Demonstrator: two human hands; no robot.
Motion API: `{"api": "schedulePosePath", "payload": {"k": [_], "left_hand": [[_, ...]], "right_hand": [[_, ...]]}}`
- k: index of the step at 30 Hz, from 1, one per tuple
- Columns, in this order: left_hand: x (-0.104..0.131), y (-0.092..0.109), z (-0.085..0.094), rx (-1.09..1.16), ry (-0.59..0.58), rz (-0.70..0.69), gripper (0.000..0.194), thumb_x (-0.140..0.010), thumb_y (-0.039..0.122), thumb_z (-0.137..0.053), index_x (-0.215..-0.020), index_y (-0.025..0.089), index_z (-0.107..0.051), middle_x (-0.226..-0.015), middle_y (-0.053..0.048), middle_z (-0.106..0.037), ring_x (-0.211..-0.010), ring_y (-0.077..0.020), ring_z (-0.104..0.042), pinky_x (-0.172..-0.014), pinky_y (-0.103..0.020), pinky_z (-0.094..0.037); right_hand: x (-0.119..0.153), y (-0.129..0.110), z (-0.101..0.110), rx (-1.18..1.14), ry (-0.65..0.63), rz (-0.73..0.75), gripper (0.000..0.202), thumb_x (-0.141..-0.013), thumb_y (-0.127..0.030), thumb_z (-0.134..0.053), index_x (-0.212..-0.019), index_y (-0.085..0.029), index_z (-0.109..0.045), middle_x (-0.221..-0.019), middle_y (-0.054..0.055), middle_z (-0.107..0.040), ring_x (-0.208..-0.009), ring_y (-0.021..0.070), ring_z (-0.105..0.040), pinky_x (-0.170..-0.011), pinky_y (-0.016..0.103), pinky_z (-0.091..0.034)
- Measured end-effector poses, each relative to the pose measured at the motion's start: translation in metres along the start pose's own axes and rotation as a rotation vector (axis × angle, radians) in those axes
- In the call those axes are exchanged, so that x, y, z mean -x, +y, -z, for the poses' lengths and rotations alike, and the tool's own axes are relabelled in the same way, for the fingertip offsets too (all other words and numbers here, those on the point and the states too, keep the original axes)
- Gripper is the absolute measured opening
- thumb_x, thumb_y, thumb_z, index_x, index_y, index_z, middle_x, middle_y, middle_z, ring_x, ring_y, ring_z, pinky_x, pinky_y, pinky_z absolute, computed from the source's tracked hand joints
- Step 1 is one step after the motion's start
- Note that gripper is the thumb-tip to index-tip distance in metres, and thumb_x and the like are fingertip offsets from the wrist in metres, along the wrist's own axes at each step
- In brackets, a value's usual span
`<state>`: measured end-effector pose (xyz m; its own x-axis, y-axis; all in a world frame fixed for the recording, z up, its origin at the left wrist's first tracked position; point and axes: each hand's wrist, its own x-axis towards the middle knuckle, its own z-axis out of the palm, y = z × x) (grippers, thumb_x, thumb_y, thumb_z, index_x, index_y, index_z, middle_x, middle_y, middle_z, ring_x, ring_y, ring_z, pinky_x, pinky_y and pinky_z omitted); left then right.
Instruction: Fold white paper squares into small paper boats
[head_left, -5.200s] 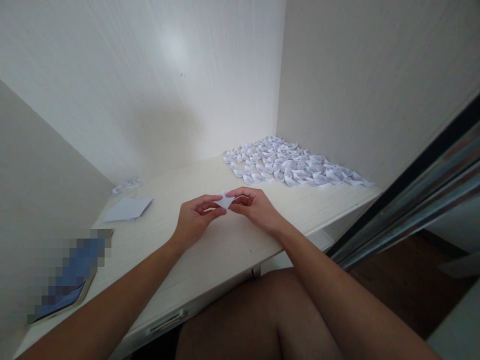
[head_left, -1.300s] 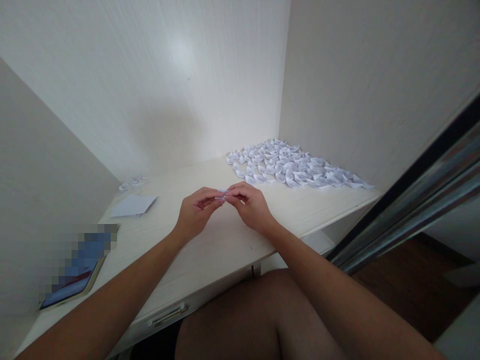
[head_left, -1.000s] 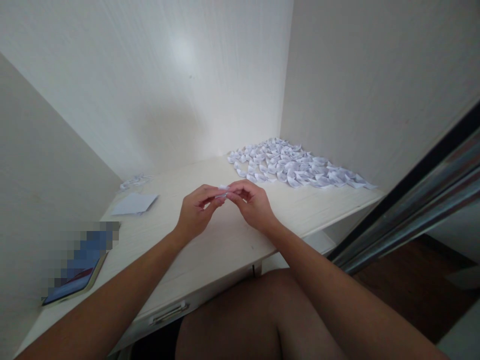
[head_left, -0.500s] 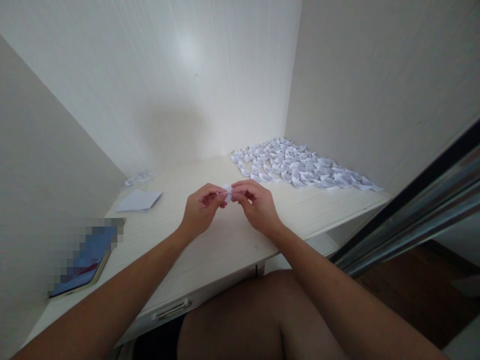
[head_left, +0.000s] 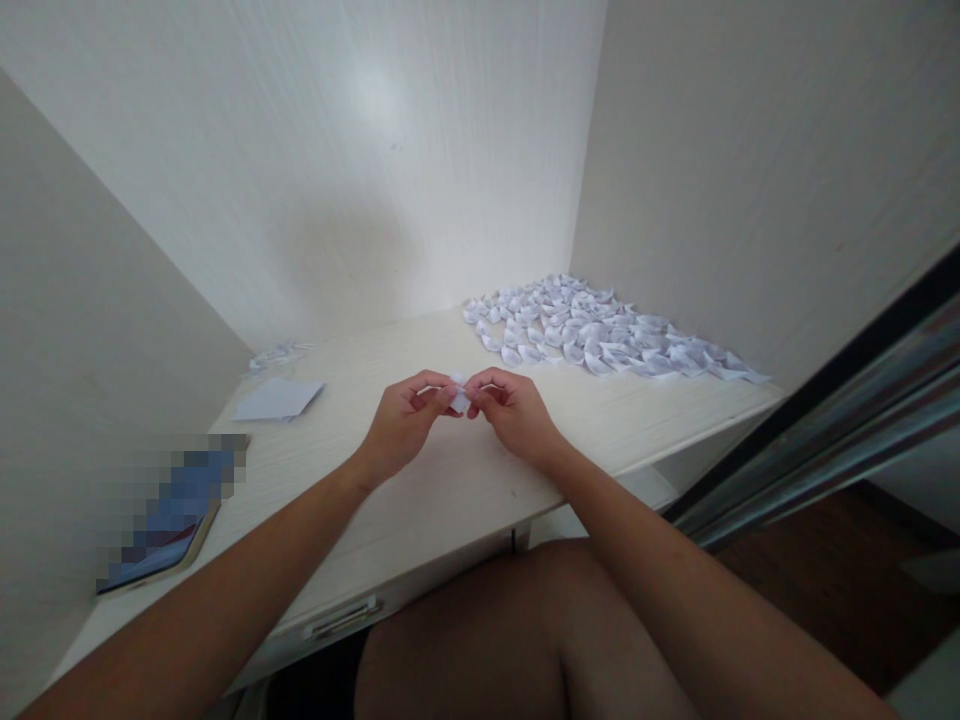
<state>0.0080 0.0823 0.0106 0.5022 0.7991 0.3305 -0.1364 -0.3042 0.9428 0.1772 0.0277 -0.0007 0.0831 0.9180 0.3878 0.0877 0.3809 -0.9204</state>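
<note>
A small folded piece of white paper (head_left: 460, 400) is held between my two hands, above the middle of the white desk (head_left: 420, 530). My left hand (head_left: 409, 412) pinches its left side between thumb and fingers. On the right side, the thumb and fingers of my right hand (head_left: 510, 408) close on it as well. The fingertips cover part of the paper, so its full shape is hidden. Beyond my right hand, a large spread of small folded paper pieces (head_left: 592, 330) lies against the back corner.
At left on the desk lies a stack of flat white paper sheets (head_left: 277, 399), with thin white scraps (head_left: 279, 355) behind it. A tablet or phone (head_left: 176, 525), partly pixelated, rests near the left wall. A drawer handle (head_left: 343, 618) juts from the desk front.
The fingers have shifted slightly on the paper, and more of its white surface shows between them. My right hand sits a little lower. The other things have stayed put.
</note>
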Motion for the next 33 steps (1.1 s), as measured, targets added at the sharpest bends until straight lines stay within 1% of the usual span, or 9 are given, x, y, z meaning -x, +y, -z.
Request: {"api": "schedulePosePath", "payload": {"k": [4,6,9,12,15,18,23,28,33], "left_hand": [[-0.0016,0.0009,0.001,-0.08,0.025,-0.101,0.026,-0.081,0.04,-0.082,-0.085,0.015,-0.078,-0.087,-0.005,-0.073,-0.076,-0.0162,-0.07,-0.073,-0.03,-0.06],[-0.002,0.0014,0.002,-0.114,0.055,-0.116,0.025,-0.079,0.04,-0.083,-0.085,0.016,-0.079,-0.09,-0.006,-0.074,-0.078,-0.0167,-0.07,-0.074,-0.03,-0.06],[-0.0019,0.0021,0.0035,-0.144,0.092,-0.097,0.023,-0.077,0.037,-0.085,-0.085,0.016,-0.081,-0.091,-0.007,-0.077,-0.08,-0.0171,-0.07,-0.076,-0.029,-0.06],[-0.002,0.0012,0.0047,-0.132,0.116,-0.06,0.023,-0.076,0.037,-0.086,-0.087,0.017,-0.082,-0.087,-0.006,-0.078,-0.077,-0.0162,-0.07,-0.076,-0.029,-0.058],[-0.003,-0.0011,0.0056,-0.1,0.104,-0.017,0.024,-0.077,0.038,-0.085,-0.091,0.018,-0.082,-0.087,-0.006,-0.078,-0.073,-0.0151,-0.068,-0.073,-0.028,-0.057],[-0.0038,-0.0021,0.0055,-0.097,0.09,-0.008,0.023,-0.077,0.038,-0.085,-0.088,0.018,-0.081,-0.086,-0.005,-0.078,-0.071,-0.0144,-0.067,-0.071,-0.028,-0.056],[-0.0037,-0.0005,0.0026,-0.105,0.137,0.013,0.028,-0.071,0.04,-0.088,-0.085,0.017,-0.08,-0.079,-0.005,-0.077,-0.072,-0.0158,-0.068,-0.072,-0.029,-0.056],[-0.0042,-0.0015,0.0026,-0.102,0.162,0.008,0.03,-0.069,0.041,-0.089,-0.084,0.016,-0.08,-0.078,-0.006,-0.077,-0.069,-0.0162,-0.068,-0.071,-0.029,-0.057],[-0.0053,-0.0042,0.0043,-0.193,0.165,-0.04,0.026,-0.075,0.041,-0.084,-0.083,0.016,-0.079,-0.075,-0.005,-0.077,-0.068,-0.0166,-0.07,-0.069,-0.028,-0.057]], "right_hand": [[-0.0012,0.0017,-0.002,0.051,0.064,0.009,0.013,-0.088,-0.03,-0.063,-0.082,-0.02,-0.067,-0.067,0.0,-0.068,-0.062,0.0144,-0.061,-0.063,0.028,-0.046],[-0.0019,0.0021,-0.003,0.058,0.084,0.021,0.013,-0.087,-0.031,-0.064,-0.082,-0.02,-0.068,-0.068,0.0,-0.068,-0.062,0.0144,-0.061,-0.064,0.029,-0.046],[-0.0024,0.0017,-0.0035,0.056,0.113,0.05,0.015,-0.086,-0.033,-0.067,-0.08,-0.02,-0.07,-0.07,0.001,-0.069,-0.065,0.0148,-0.061,-0.065,0.029,-0.047],[-0.003,0.0017,-0.0035,0.05,0.149,0.069,0.015,-0.084,-0.034,-0.069,-0.08,-0.02,-0.071,-0.072,0.002,-0.07,-0.066,0.0152,-0.062,-0.064,0.028,-0.048],[-0.004,0.0035,-0.0038,0.037,0.177,0.064,0.015,-0.083,-0.034,-0.07,-0.08,-0.02,-0.072,-0.078,0.003,-0.072,-0.068,0.0158,-0.063,-0.064,0.029,-0.049],[-0.0049,0.0047,-0.0046,0.028,0.195,0.045,0.014,-0.081,-0.033,-0.072,-0.079,-0.02,-0.073,-0.081,0.004,-0.074,-0.072,0.0168,-0.065,-0.068,0.03,-0.05],[-0.0051,0.0005,-0.0056,0.012,0.215,0.007,0.013,-0.077,-0.031,-0.076,-0.079,-0.02,-0.071,-0.073,0.002,-0.07,-0.066,0.0151,-0.062,-0.063,0.028,-0.049],[-0.0057,-0.0024,-0.0061,-0.015,0.219,-0.004,0.015,-0.075,-0.032,-0.078,-0.079,-0.021,-0.069,-0.075,0.002,-0.071,-0.067,0.0156,-0.063,-0.063,0.028,-0.05],[-0.0064,0.0004,-0.0062,-0.003,0.214,-0.011,0.015,-0.077,-0.034,-0.077,-0.08,-0.02,-0.072,-0.079,0.004,-0.075,-0.069,0.0172,-0.066,-0.066,0.03,-0.051]]}}
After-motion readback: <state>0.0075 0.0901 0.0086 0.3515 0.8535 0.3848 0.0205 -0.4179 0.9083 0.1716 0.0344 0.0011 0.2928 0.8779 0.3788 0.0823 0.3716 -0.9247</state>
